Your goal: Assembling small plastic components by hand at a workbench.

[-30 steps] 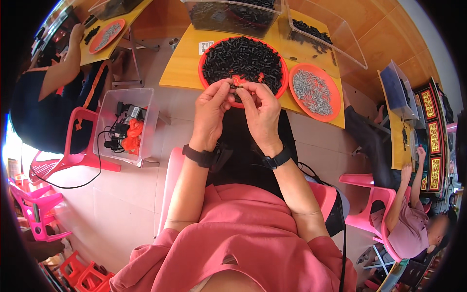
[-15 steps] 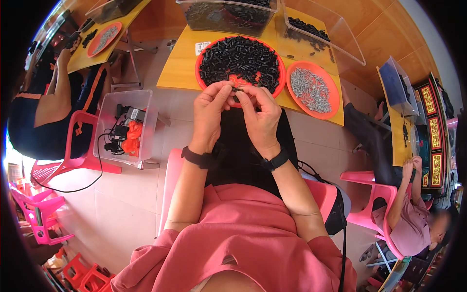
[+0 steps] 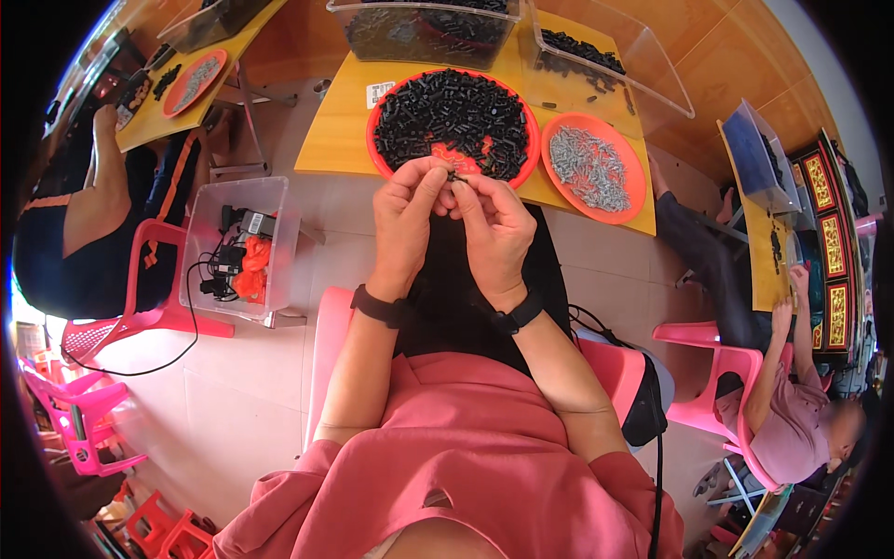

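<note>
My left hand (image 3: 407, 209) and my right hand (image 3: 494, 224) meet at the near rim of a round red tray (image 3: 376, 160). Between their pinched fingertips sits a small dark piece (image 3: 453, 177), mostly covered, its exact kind too small to tell. Heaped in the tray are many short black cylindrical parts (image 3: 456, 116), with a patch of red bottom showing near my fingers. To the right, an orange-red plate (image 3: 637, 191) carries a spread of small silver metal pins or screws (image 3: 587, 168).
Clear plastic bins (image 3: 424, 37) of black parts stand at the back of the yellow table (image 3: 326, 140). A clear bin (image 3: 237, 247) with cables, adapters and orange bags is at left. Other people sit at tables on both sides; pink chairs (image 3: 722, 382) stand around.
My fingertips have shifted slightly on the small dark piece, which shows a bit more now. The view has moved a little. The person at right has moved their hands.
</note>
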A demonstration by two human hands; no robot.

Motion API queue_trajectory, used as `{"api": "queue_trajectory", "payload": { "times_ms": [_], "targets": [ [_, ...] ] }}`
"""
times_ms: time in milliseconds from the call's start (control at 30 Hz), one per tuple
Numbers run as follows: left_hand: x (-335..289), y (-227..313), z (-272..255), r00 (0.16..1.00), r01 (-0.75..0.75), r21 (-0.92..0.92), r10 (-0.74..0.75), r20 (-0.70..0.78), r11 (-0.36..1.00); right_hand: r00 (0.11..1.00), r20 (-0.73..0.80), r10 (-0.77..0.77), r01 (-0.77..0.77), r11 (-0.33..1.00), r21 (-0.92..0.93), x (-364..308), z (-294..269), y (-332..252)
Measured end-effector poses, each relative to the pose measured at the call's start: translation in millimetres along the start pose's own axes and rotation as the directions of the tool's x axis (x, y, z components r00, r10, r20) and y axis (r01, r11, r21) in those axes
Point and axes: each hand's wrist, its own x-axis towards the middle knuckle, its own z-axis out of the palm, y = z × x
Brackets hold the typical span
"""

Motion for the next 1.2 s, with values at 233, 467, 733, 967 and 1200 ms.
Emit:
{"api": "queue_trajectory", "payload": {
  "times_ms": [233,467,733,967,1200],
  "targets": [
    [-2,3,2,0.997,-0.066,0.022,0.065,0.048,0.998,0.975,0.045,0.218,-0.221,0.925,0.31,-2,2,-11],
    [0,6,1,1.0,0.014,0.04,-0.015,0.013,0.999,0.949,0.156,0.272,-0.289,0.953,0.091,5,-11,-6],
    [0,-1,-4,0.968,0.225,-0.061,-0.216,0.127,0.972,0.896,0.441,-0.05,0.19,0.941,-0.28,36,-47,-23],
    [-5,-3,-1,0.878,0.363,0.134,-0.386,0.282,0.922,0.814,0.564,-0.137,0.367,0.875,-0.316,39,-64,-24],
    [-2,-1,-12,0.833,0.35,0.258,-0.425,0.355,0.901,0.642,0.765,-0.046,0.564,0.705,-0.431,56,-71,-33]
  ]
}}
